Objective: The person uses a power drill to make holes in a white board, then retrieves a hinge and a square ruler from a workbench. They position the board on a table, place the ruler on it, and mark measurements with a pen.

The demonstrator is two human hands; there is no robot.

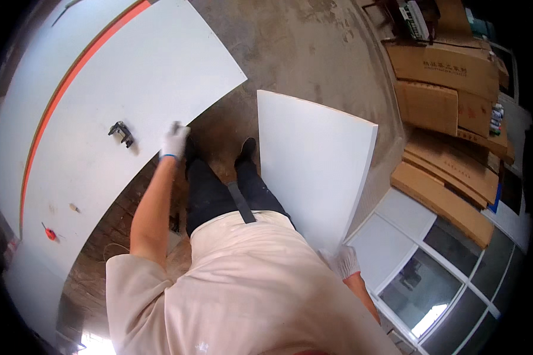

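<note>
Below my head camera, item one: my left hand (174, 141), gloved white, fingers curled over the edge of the large white board (130, 89) lying flat at left. Item two: my right hand (343, 260), gloved, clamped on the lower edge of the smaller white panel (314, 160) standing beside my legs. Item three: a black bracket (121, 132) and a red screwdriver (49, 232) on the board. Cardboard boxes (444, 89) stacked right.
</note>
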